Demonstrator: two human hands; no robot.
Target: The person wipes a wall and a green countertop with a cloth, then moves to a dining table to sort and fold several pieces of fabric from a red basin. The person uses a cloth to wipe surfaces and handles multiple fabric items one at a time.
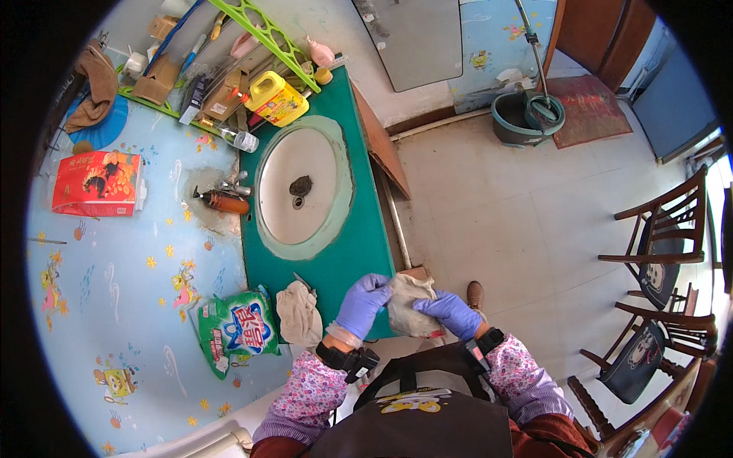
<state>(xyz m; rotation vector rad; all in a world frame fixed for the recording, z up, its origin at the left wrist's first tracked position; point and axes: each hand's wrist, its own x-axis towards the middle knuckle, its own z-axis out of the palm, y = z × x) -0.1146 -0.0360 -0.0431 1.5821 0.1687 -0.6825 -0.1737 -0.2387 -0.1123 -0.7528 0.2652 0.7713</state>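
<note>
A pale, off-white cloth (pixel 410 307) hangs between my gloved hands, just off the counter's front right corner. My left hand (pixel 362 307), in a purple glove, pinches its upper left edge. On its other side, my right hand (pixel 452 313) is closed on the right edge, also in a purple glove. Left of my left hand, a crumpled beige rag (pixel 299 314) lies on the green countertop (pixel 267 267). The oval white sink (pixel 284 221) farther back holds a dark, rough clump (pixel 301 185) beside its drain.
A green detergent bag (pixel 240 333) stands at the counter's left edge. Behind the sink are a yellow jug (pixel 276 99) and an orange pump bottle (pixel 223 201). A mop bucket (pixel 527 122) stands on the floor at back right; wooden chairs (pixel 663 221) line the right side.
</note>
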